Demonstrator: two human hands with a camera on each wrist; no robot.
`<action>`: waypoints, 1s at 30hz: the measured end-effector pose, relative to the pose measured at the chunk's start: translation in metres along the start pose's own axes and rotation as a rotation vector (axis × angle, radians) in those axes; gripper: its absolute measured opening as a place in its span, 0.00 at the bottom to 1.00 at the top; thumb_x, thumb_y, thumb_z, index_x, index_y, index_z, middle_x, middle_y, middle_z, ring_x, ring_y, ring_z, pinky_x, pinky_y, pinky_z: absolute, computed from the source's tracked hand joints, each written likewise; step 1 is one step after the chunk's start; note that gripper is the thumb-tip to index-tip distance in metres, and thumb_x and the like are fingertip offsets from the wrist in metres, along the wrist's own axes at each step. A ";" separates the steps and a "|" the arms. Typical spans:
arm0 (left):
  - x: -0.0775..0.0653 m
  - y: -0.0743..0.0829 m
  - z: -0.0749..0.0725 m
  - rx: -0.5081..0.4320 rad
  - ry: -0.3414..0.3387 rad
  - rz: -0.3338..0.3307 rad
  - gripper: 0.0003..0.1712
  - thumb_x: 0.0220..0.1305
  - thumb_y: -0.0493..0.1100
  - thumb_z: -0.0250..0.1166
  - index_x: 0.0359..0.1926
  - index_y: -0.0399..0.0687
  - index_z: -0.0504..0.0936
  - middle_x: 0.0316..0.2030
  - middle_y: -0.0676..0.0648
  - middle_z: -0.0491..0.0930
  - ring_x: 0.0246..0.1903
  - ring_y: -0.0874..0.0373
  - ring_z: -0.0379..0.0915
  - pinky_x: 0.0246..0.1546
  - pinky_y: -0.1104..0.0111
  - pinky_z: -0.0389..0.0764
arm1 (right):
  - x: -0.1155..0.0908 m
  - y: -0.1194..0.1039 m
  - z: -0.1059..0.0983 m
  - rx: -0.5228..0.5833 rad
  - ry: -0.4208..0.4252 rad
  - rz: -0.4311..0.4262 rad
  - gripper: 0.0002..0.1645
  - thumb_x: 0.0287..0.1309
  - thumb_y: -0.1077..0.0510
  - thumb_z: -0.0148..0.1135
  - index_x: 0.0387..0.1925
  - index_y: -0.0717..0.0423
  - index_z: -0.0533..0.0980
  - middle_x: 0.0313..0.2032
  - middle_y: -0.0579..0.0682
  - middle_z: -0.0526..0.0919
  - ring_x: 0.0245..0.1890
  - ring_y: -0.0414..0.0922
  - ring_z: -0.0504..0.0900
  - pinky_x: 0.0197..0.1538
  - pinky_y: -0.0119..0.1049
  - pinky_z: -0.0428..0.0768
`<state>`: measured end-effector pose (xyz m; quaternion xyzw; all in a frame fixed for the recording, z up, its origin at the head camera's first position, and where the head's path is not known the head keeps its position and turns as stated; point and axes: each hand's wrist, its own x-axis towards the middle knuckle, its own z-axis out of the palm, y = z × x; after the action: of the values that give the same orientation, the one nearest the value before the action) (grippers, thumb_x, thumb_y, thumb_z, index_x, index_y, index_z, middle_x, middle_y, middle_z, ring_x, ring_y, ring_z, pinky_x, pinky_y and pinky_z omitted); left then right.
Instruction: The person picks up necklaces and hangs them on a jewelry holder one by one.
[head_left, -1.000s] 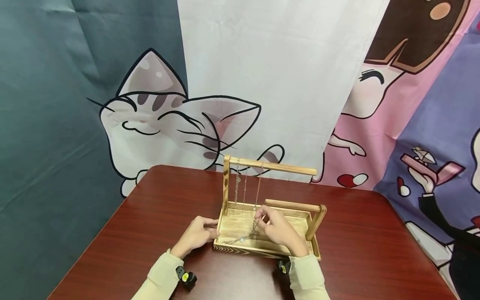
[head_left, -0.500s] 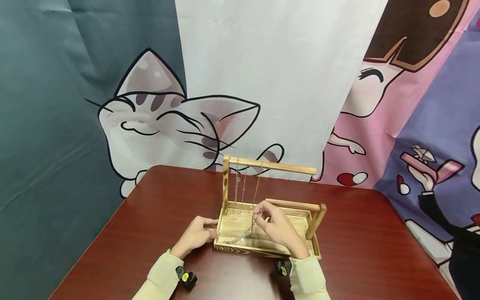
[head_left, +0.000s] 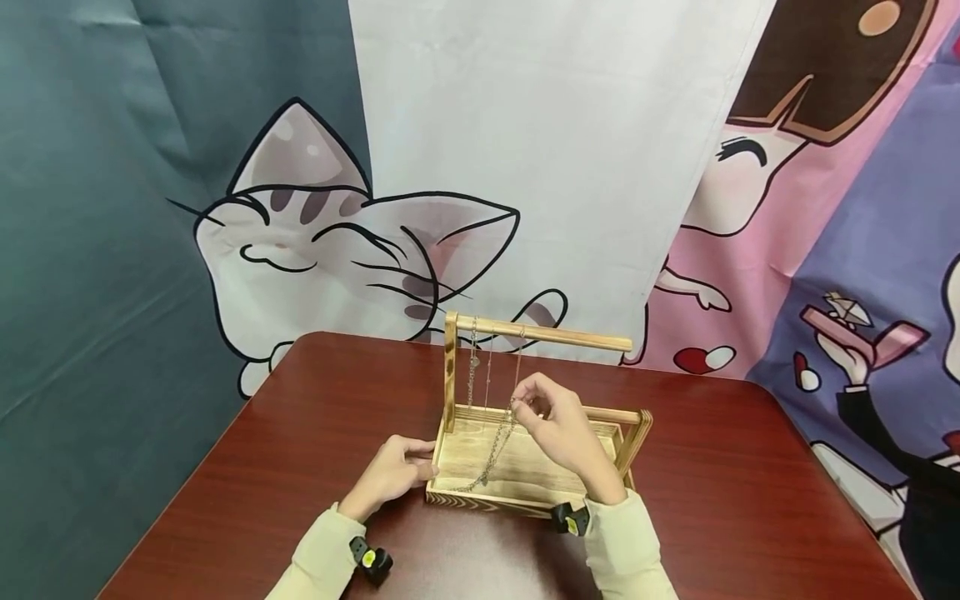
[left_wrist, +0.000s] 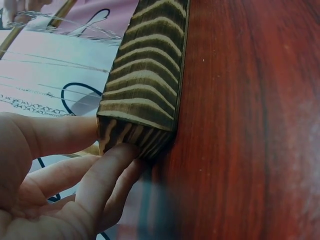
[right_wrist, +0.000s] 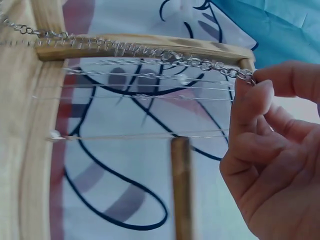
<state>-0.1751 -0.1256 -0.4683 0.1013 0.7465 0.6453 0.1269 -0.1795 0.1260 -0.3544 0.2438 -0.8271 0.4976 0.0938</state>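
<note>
A silver chain necklace (head_left: pixel 497 450) hangs from the pinched thumb and forefinger of my right hand (head_left: pixel 553 421), its lower end on the floor of the wooden jewellery stand's tray (head_left: pixel 480 502). In the right wrist view the links of the chain (right_wrist: pixel 205 65) run taut from the fingertips. My left hand (head_left: pixel 393 475) grips the tray's left end; its thumb and fingers (left_wrist: pixel 102 175) lie about the wood-grained corner in the left wrist view. From the upper bar (head_left: pixel 562 335) hang a thicker silver chain (head_left: pixel 472 379) and finer necklaces (head_left: pixel 488 375).
A lower wooden bar (head_left: pixel 609 413) on a post (head_left: pixel 634 443) stands at the stand's right, just behind the right hand. Dark red table (head_left: pixel 337 383) surrounds the stand. A printed cartoon cloth (head_left: pixel 570 150) hangs behind.
My right hand has risen, lifting the silver chain so more of it hangs above the tray floor. My left hand keeps its hold on the tray's left end.
</note>
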 end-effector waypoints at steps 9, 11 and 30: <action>0.002 -0.006 -0.003 0.029 0.025 0.000 0.26 0.56 0.30 0.60 0.55 0.21 0.68 0.43 0.30 0.78 0.42 0.45 0.78 0.37 0.65 0.81 | 0.019 -0.008 -0.012 -0.039 0.024 -0.062 0.05 0.57 0.64 0.55 0.32 0.50 0.72 0.23 0.44 0.76 0.18 0.40 0.72 0.19 0.32 0.72; 0.002 -0.007 -0.003 0.034 0.025 0.002 0.26 0.56 0.29 0.60 0.55 0.20 0.68 0.43 0.30 0.78 0.42 0.46 0.78 0.36 0.65 0.81 | 0.021 -0.011 -0.014 -0.043 0.023 -0.050 0.04 0.58 0.63 0.55 0.32 0.51 0.73 0.23 0.44 0.76 0.17 0.41 0.73 0.19 0.33 0.73; 0.002 -0.010 -0.001 0.011 0.005 0.016 0.26 0.56 0.29 0.59 0.56 0.20 0.67 0.41 0.29 0.79 0.41 0.45 0.78 0.36 0.65 0.81 | 0.050 -0.039 -0.039 -0.102 0.122 -0.127 0.03 0.59 0.61 0.56 0.36 0.56 0.73 0.27 0.50 0.79 0.18 0.41 0.72 0.21 0.31 0.71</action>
<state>-0.1774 -0.1270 -0.4778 0.1064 0.7494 0.6425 0.1196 -0.2072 0.1296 -0.2852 0.2597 -0.8270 0.4619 0.1877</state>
